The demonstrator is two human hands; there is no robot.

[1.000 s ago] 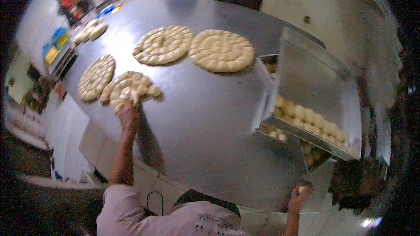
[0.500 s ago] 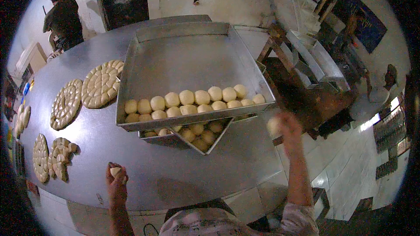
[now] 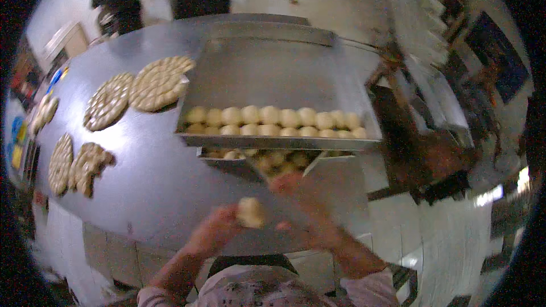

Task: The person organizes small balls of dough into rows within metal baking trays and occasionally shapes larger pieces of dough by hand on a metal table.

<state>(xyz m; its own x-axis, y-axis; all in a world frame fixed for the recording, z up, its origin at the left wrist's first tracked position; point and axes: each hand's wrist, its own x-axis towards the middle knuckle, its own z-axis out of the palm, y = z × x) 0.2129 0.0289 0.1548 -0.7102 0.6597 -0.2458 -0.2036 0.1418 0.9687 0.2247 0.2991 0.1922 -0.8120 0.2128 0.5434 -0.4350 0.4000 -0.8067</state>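
Observation:
My left hand [image 3: 222,222], blurred, grips a pale dough ball [image 3: 250,212] above the near part of the steel table [image 3: 142,187]. To its right, my right hand [image 3: 296,199] is smeared by motion just in front of the stacked trays; its fingers and anything in them are unclear. The upper metal tray [image 3: 273,74] holds several dough balls [image 3: 270,113] along its near side, and more [image 3: 276,159] show in the trays beneath. Left of the stack lie segmented dough rounds [image 3: 159,82] and a loose cluster of dough pieces [image 3: 91,167].
A person in dark clothes [image 3: 119,3] stands beyond the table's back left. At right are a dark wooden stand [image 3: 406,159], metal shapes beside it and a blurred figure [image 3: 500,159]. Blue and yellow items [image 3: 18,139] sit at the far left.
The view has swung right from the dough rounds toward the trays. Since half a second ago, both hands have come together below the stack, the left with its dough ball, the right moving leftward.

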